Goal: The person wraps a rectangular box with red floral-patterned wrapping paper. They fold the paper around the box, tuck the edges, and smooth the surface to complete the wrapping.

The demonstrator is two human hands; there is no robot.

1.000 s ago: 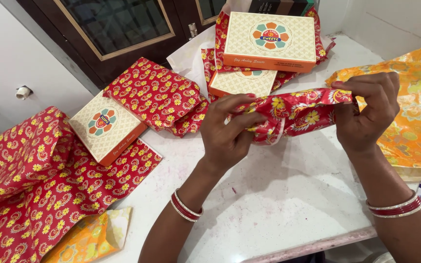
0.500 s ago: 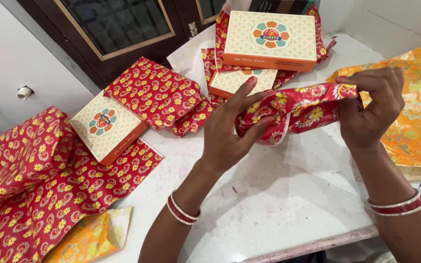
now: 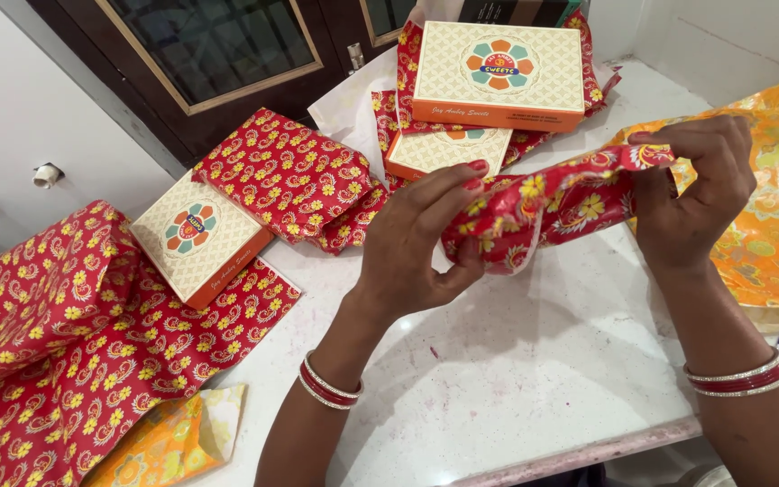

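A white counter [image 3: 516,361] carries red paper [image 3: 47,361] at its left edge and boxes [image 3: 498,63] at the back. Above its middle, the left hand [image 3: 412,248] and right hand [image 3: 696,194] each hold a grip clamped on crumpled red wrap [image 3: 556,207].

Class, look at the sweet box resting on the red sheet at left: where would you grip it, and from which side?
Grip the sweet box by its long orange side walls, coming from above: it lies flat, lid up, with nothing stacked on it.
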